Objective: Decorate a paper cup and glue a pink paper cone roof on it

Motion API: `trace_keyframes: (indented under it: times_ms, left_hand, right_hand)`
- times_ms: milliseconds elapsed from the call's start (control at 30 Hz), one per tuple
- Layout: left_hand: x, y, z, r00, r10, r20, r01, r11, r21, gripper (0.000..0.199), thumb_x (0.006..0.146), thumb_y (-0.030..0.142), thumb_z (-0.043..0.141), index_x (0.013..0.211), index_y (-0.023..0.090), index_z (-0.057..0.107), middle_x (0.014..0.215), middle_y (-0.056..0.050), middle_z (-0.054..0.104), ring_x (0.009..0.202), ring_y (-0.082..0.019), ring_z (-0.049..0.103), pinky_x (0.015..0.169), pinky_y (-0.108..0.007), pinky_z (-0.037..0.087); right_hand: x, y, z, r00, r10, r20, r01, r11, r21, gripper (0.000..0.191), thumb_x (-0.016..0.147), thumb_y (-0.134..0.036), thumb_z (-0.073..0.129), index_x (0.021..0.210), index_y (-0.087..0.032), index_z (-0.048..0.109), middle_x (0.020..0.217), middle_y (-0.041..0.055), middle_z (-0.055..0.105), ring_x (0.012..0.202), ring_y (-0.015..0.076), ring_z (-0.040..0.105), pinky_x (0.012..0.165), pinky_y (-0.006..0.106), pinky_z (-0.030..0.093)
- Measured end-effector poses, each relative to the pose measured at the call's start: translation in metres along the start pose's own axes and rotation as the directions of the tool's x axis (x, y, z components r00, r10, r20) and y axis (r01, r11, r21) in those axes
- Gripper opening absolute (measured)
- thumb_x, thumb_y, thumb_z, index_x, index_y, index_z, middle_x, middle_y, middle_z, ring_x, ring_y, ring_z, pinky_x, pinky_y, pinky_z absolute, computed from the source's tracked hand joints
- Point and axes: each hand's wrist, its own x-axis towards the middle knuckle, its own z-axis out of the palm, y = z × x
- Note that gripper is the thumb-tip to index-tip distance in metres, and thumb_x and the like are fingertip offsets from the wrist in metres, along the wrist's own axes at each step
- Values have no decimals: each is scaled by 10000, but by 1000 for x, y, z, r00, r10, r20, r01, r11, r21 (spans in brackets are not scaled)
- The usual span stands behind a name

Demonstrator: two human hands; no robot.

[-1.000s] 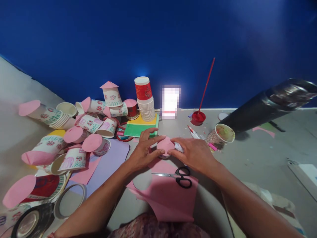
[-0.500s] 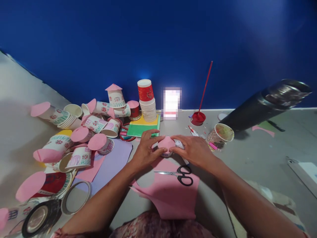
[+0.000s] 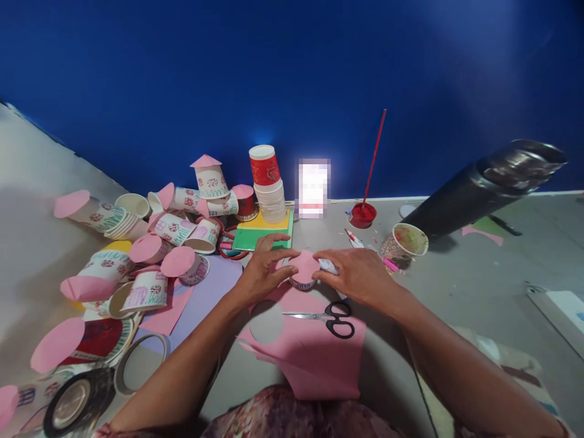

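Note:
A round pink paper piece [image 3: 305, 266] sits on top of a patterned paper cup [image 3: 303, 285], most of which is hidden beneath it. My left hand [image 3: 263, 272] curves around the left side, thumb and forefinger at the edge of the cup and paper. From the other side, my right hand [image 3: 360, 271] grips the paper's right edge between thumb and fingers. A small white object [image 3: 327, 266] shows in the gap of that hand; whether it is held I cannot tell. Below lie black-handled scissors [image 3: 335, 317] on a cut pink sheet [image 3: 319, 365] with a round hole.
Decorated paper cups with pink tops [image 3: 150, 286] crowd the left side. Stacked cups [image 3: 272, 201] stand on a green-and-yellow book [image 3: 260, 238]. To the right are a red pot with a stick [image 3: 362, 215], a paper cup [image 3: 409, 240] and a dark bottle [image 3: 460, 194]. Tape rolls [image 3: 75, 401] lie front left.
My left fingers have drawn slightly leftward, and more of the pink paper and cup rim shows between my hands. The whole view has shifted a little.

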Motion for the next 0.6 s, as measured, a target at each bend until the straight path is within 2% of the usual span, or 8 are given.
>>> trace_keyframes:
  times_ms: [300,433,600]
  left_hand:
    - [-1,-2,3,999,-53,-11,53,996,-67,242,877,331,794,1116,299,811,1387,-87,611,1372,-310,535,1176,-509,439]
    - [0,-1,0,996,-82,36,86,989,-120,339,844,394,825,1174,326,789,1428,-78,588,1390,-315,526,1145,-497,483]
    - [0,-3,1,998,-41,49,43,998,-53,396,799,402,868,1181,339,786,1439,-78,604,1411,-330,498,1177,-538,441]
  right_hand:
    - [-1,-2,1,1000,4,-12,-4,1000,5,364,974,-477,646,1260,-279,748,1099,65,833,1005,329,781,759,372,487]
    - [-2,-5,-2,1000,11,-12,-11,1000,26,407,972,-478,646,1324,-286,717,1144,62,825,1033,323,776,782,366,487]
    - [-1,-7,2,1000,1,-5,-1,1000,-14,431,975,-499,634,1329,-268,713,1102,82,831,1002,313,777,749,347,475]
